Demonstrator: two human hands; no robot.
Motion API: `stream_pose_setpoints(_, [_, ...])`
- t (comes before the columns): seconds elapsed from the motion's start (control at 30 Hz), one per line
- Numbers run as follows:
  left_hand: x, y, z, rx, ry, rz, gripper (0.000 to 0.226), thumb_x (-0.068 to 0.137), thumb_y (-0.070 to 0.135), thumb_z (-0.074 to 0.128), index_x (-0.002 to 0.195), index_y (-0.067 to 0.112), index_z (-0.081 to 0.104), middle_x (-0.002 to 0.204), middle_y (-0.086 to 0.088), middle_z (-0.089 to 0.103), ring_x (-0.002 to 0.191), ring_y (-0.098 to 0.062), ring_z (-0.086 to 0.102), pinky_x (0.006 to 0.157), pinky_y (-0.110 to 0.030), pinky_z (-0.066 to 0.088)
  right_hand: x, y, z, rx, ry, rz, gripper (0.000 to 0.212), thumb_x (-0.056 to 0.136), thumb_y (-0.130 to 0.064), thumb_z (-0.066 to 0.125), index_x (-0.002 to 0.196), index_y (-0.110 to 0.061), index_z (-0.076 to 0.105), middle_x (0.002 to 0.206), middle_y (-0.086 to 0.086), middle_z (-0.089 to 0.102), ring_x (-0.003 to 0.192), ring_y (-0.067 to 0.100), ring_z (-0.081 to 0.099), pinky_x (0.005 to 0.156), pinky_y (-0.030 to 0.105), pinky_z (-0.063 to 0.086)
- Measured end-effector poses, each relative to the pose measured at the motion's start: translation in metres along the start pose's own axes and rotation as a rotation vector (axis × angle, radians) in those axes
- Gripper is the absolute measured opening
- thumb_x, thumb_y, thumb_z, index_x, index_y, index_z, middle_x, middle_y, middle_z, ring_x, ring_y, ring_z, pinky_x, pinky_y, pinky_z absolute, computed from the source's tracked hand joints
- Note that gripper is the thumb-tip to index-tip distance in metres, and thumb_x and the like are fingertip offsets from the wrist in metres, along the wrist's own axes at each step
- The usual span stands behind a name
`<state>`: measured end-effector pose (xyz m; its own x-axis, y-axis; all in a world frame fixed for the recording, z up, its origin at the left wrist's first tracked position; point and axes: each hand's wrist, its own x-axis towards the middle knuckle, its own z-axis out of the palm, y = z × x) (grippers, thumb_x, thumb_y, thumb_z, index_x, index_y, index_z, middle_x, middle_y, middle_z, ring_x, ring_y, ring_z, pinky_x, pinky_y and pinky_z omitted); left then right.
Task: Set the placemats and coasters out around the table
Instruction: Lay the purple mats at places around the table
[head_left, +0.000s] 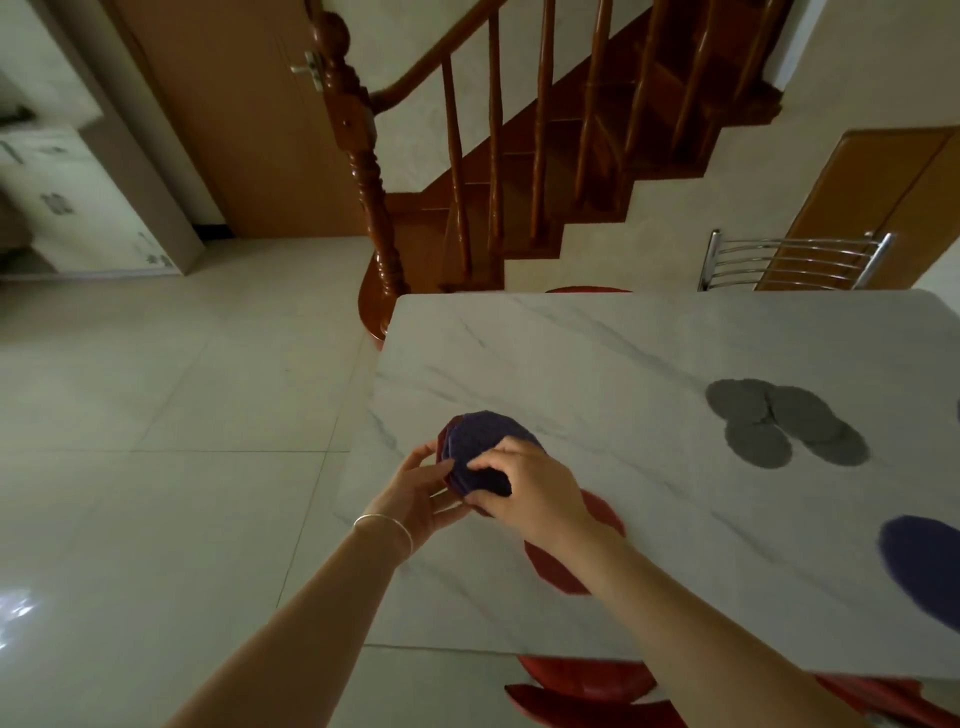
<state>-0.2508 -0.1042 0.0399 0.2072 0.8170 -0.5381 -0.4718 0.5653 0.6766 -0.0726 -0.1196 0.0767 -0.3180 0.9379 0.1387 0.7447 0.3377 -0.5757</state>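
Note:
A stack of round felt mats (480, 439), purple on top with red ones beneath, is held above the left part of the white marble table (623, 353). My left hand (415, 493) grips the stack's left edge. My right hand (524, 483) pinches the top purple mat at its near edge. A red round placemat (602, 512) lies flat on the table under my right wrist, partly hidden. Several small grey coasters (779, 421) overlap in a cluster at the right. A purple placemat (919, 566) lies at the right edge.
A metal-backed chair (789, 260) stands at the table's far side. Red chair seats (587, 686) show below the table's near edge. A wooden staircase with a banister post (363, 171) rises behind the table. Tiled floor (156, 415) spreads to the left.

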Motion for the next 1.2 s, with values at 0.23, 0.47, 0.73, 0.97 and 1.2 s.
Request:
stream_pose_setpoints(0.23, [0.003,0.051,-0.017,-0.010,-0.034,0.073,0.041,0.072,0.008,0.070,0.110,0.019,0.059,0.094,-0.015,0.073,0.082,-0.030,0.071,0.070,-0.043,0.058,0.046,-0.036,-0.016,0.061,-0.003,-0.106,0.029,0.083,-0.027,0.062,0.112,-0.020,0.063,0.105,0.000,0.067,0.093,0.016,0.062,0.081,0.029,0.051])
stream_pose_setpoints(0.47, [0.012,0.105,-0.067,0.016,-0.101,0.057,0.034,0.077,0.001,0.065,0.107,0.017,0.060,0.094,-0.016,0.072,0.083,-0.033,0.071,0.068,-0.043,0.059,0.085,-0.088,0.009,0.025,0.174,-0.015,0.020,0.090,-0.015,0.051,0.108,-0.012,0.060,0.097,0.003,0.069,0.082,0.017,0.062,0.071,0.027,0.049])
stream_pose_setpoints(0.73, [0.030,0.185,-0.135,0.085,-0.177,-0.013,0.036,0.079,-0.001,0.063,0.108,0.020,0.057,0.101,-0.017,0.069,0.083,-0.033,0.071,0.065,-0.041,0.058,0.123,-0.163,0.047,-0.100,0.293,0.121,0.017,0.084,-0.009,0.057,0.101,-0.008,0.061,0.095,0.007,0.069,0.081,0.023,0.064,0.071,0.035,0.054])
stream_pose_setpoints(0.97, [0.058,0.226,-0.129,0.177,-0.303,-0.070,0.033,0.080,0.001,0.063,0.106,0.020,0.056,0.086,-0.011,0.076,0.083,-0.031,0.072,0.064,-0.040,0.058,0.148,-0.184,0.059,-0.182,0.386,0.267,0.023,0.079,-0.009,0.061,0.103,-0.010,0.060,0.096,0.007,0.069,0.082,0.025,0.063,0.071,0.035,0.053])
stream_pose_setpoints(1.2, [0.112,0.233,-0.112,0.286,-0.291,-0.171,0.029,0.080,-0.001,0.059,0.098,0.022,0.057,0.100,-0.015,0.069,0.076,-0.030,0.072,0.060,-0.039,0.057,0.185,-0.133,0.060,-0.226,0.507,0.423,0.008,0.080,-0.006,0.062,0.087,-0.006,0.059,0.080,0.007,0.066,0.065,0.022,0.058,0.054,0.032,0.048])
